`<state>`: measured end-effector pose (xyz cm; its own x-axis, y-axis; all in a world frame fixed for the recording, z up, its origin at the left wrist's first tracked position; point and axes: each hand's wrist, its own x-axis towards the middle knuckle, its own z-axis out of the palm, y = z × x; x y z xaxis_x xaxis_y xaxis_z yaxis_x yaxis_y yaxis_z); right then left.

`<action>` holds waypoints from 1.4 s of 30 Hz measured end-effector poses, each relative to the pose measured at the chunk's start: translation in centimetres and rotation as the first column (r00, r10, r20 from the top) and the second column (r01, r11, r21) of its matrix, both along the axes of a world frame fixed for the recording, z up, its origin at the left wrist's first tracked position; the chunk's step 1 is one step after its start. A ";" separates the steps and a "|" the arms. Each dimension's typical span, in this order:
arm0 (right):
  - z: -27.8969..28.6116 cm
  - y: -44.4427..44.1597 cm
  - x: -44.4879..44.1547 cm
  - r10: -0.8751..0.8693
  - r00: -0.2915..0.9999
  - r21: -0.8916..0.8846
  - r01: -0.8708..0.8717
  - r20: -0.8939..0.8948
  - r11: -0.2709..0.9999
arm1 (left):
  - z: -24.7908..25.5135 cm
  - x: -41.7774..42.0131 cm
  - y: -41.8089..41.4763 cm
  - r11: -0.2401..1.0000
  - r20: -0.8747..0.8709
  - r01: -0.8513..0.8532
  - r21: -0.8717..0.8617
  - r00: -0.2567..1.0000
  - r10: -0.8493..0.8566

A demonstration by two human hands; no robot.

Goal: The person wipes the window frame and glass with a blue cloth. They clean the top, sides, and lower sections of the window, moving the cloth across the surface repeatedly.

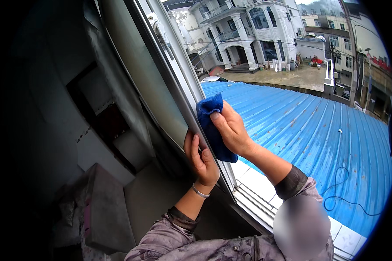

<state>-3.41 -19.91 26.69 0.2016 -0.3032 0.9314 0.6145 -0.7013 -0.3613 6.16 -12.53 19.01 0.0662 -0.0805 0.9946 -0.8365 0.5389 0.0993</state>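
My right hand (233, 130) grips a blue cloth (220, 143), pinching its upper end between thumb and fingers. The cloth lies against the side of a metal window frame (183, 84), and its lower end hangs beneath my palm. Lower down, my left hand (201, 163) holds the edge of the sliding window sash (163, 75), fingers on the room side and thumb near the front. A lever handle (162, 34) is set on the frame well above both hands.
White window tracks (251, 207) and a tiled ledge (253, 182) run below my right forearm. Outside spreads a blue corrugated metal roof (300, 130) with a loose dark cable (341, 197). A curtain (117, 71) hangs indoors, and a mattress-like block (107, 212) stands at lower left.
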 end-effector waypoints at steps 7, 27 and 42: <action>19.4 -3.7 1.2 -0.389 0.878 -0.375 0.472 0.278 0.798 | -0.1 0.4 0.0 0.996 0.003 0.089 0.016 0.996 -0.089; -6.7 -0.4 2.0 -0.591 0.806 -0.503 0.521 0.025 0.690 | 0.0 0.5 0.5 0.996 0.020 -0.092 0.000 0.996 0.092; 3.7 -3.3 5.0 -0.718 0.572 -0.308 0.820 0.397 0.483 | -0.4 0.7 -0.9 0.999 -0.027 -0.025 -0.044 0.999 0.023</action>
